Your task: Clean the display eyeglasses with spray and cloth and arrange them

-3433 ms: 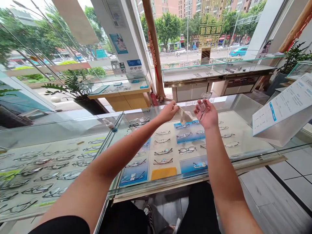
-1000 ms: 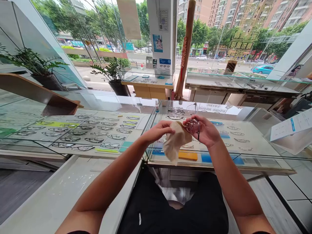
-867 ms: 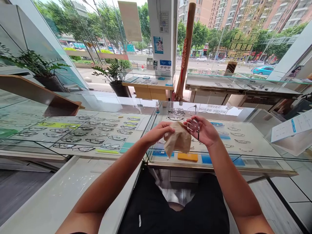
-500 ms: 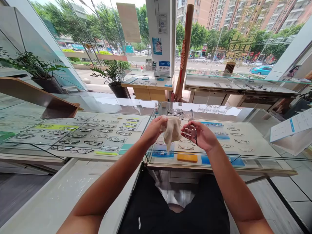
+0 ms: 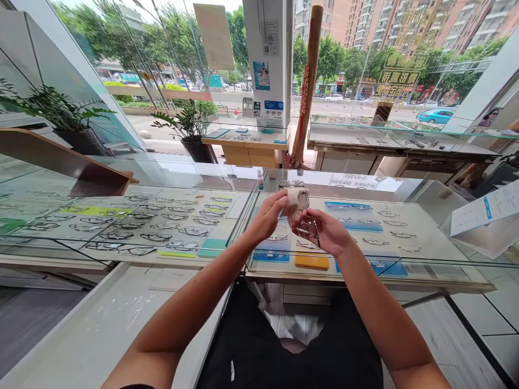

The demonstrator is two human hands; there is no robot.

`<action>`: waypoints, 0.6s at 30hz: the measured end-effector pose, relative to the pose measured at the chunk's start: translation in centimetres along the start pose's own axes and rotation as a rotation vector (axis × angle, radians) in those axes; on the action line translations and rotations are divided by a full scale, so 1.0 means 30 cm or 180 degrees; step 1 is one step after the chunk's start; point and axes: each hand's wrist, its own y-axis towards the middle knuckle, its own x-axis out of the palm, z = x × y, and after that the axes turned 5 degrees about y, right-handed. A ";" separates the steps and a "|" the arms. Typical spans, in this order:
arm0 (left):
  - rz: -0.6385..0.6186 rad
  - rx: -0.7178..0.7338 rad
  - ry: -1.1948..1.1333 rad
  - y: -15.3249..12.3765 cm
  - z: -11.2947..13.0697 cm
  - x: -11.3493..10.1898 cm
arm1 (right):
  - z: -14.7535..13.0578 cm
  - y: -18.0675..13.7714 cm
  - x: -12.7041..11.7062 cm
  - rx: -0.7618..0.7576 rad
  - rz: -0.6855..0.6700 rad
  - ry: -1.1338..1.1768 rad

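Observation:
My left hand [image 5: 270, 216] pinches a beige cleaning cloth [image 5: 295, 199], bunched small against a pair of glasses [image 5: 307, 226]. My right hand [image 5: 326, 233] is closed on those glasses, gripping the frame with the lens up toward the cloth. Both hands hover close together above the glass display counter [image 5: 405, 259], over rows of spectacle frames laid out inside it.
A small spray bottle [image 5: 260, 181] stands on the counter just beyond my hands. A second glass case [image 5: 121, 227] of frames lies to the left. A printed sign stand [image 5: 484, 216] sits at the right. Potted plants [image 5: 188, 121] and more counters [image 5: 397, 143] are behind.
My hands have drawn closer together and shifted slightly left. The cloth, hanging loose before, is now bunched up against the glasses' lens.

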 end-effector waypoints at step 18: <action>-0.0045 -0.0766 -0.0985 0.030 -0.028 0.041 | 0.023 0.030 -0.013 -0.0037 0.0044 -0.0187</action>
